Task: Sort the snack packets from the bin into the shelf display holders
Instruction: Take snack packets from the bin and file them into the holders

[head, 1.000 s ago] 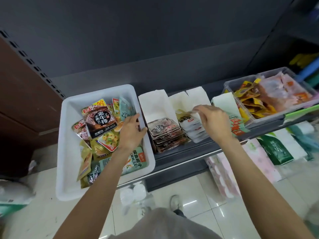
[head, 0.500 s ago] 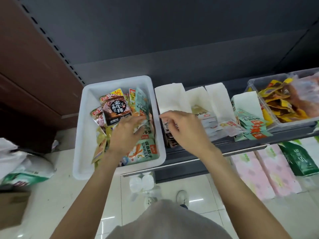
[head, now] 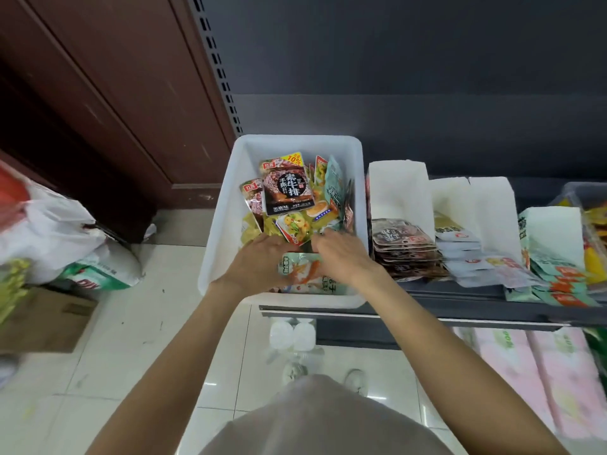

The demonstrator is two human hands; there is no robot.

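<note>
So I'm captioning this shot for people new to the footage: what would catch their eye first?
Both hands, the left hand and right hand, meet low in the white bin, which is heaped with bright snack packets; a big black packet lies on top. To the bin's right, white display holders line the dark shelf, with brown packets stacked in the nearest.

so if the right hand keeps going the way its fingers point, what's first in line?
The right hand points toward the bin's back left. First in line looks like the red-edged packet just past its fingertips, in the white bin. Depth is unclear; it may already touch.
</note>
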